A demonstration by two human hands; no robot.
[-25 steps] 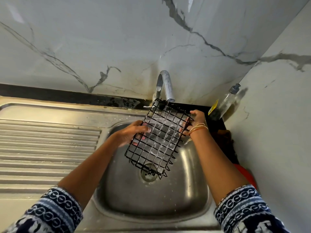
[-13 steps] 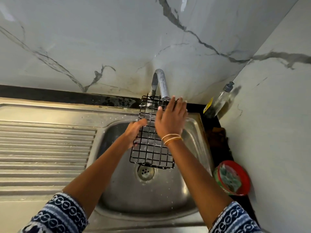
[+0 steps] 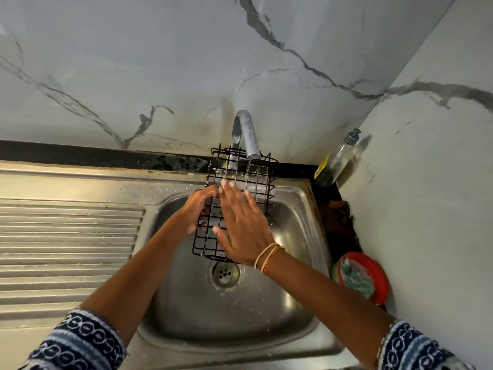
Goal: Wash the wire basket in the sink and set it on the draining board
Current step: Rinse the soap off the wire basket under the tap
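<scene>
Wire basket (image 3: 253, 177), black and made of thin rods welded into a rectangular grid, is held over the steel sink (image 3: 301, 209) at the centre of the frame. Its long axis runs from the lower centre up toward the wall, and its far end sits directly under the spout of the curved metal tap (image 3: 246, 132), where water runs onto the grid.

The left hand (image 3: 198, 206) grasps the basket's left edge, thumb on top and fingers curled underneath through the wires. The right hand (image 3: 244, 225) lies flat on the mesh with straight, spread fingers, and 2 thin bangles ring its wrist. Both sleeves show a dark blue and white woven pattern.

The ribbed draining board (image 3: 66, 236) fills the left of the frame, stainless like the bowl, with the round perforated drain (image 3: 226, 273) just below the basket. In the right corner a clear pump bottle (image 3: 337, 158) leans against the white marble-veined wall; it carries a yellow label whose writing is too small to read. At lower right sits a red round dish (image 3: 373, 276) holding a green scrub pad.
</scene>
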